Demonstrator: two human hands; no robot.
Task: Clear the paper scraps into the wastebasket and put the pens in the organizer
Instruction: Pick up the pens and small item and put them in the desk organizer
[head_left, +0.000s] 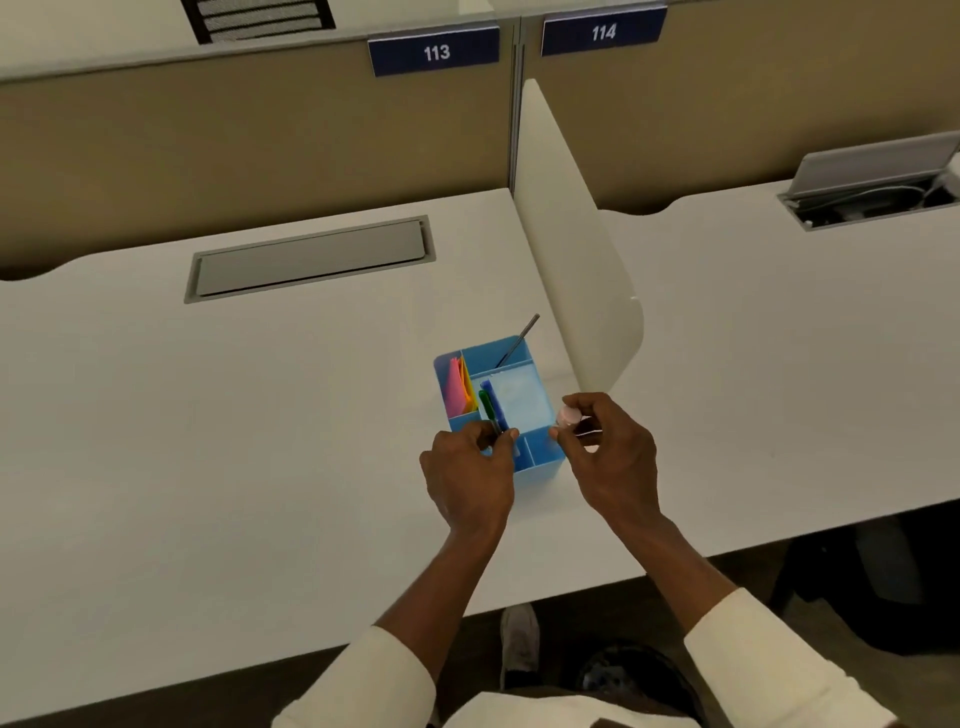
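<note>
Organizer (540, 452) beside divider (576, 291) | left hand (470, 478) pinches pen (488, 408) | right hand (610, 457) grips pink-capped pen (567, 417) (desk left bare)

Blue organizer (540, 460); green pen (486, 405); pink, orange paper (457, 387).

We see a white desk (218, 426) with a grey cable-tray lid (311, 260) set flush near its back edge. A blue organizer (540, 462) stands on the desk near the right edge, just beside the white divider panel (576, 270) that rises along that edge. Past the divider, a second white desk (779, 364) carries an open cable hatch (872, 192) by its back edge
</note>
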